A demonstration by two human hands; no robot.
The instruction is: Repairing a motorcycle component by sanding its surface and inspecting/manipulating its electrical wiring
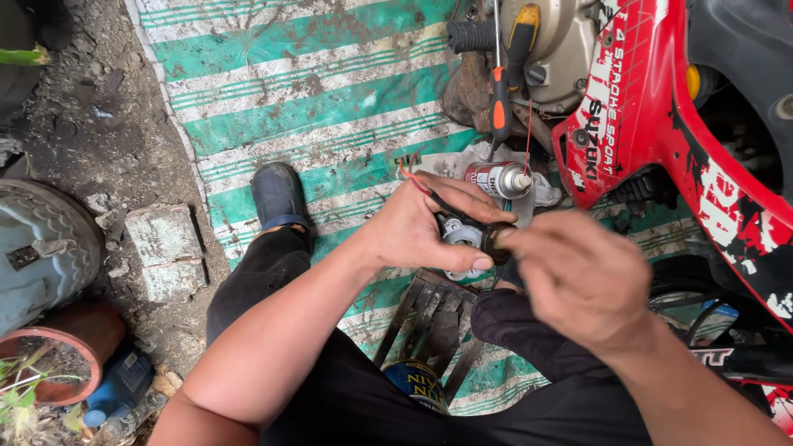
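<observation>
While the left hand (413,227) cups a small grey-and-black motor part (464,239) from the left, the right hand (578,277) pinches its black ring (494,242) from the right — both grips clenched on it.
Part sits between the hands, above the knees; red wire (410,175) trails up-left. Just beyond: a spray can (498,178) lying sideways, red label, white cap pointing right — beside the red motorcycle fairing (652,107).

Red-and-silver spray can (498,179) lies beside the red lettered fairing (628,107).

green-white striped mat (314,91) over dirt ground (91,124), concrete block (165,248), clay pot (58,363), daylight.
</observation>
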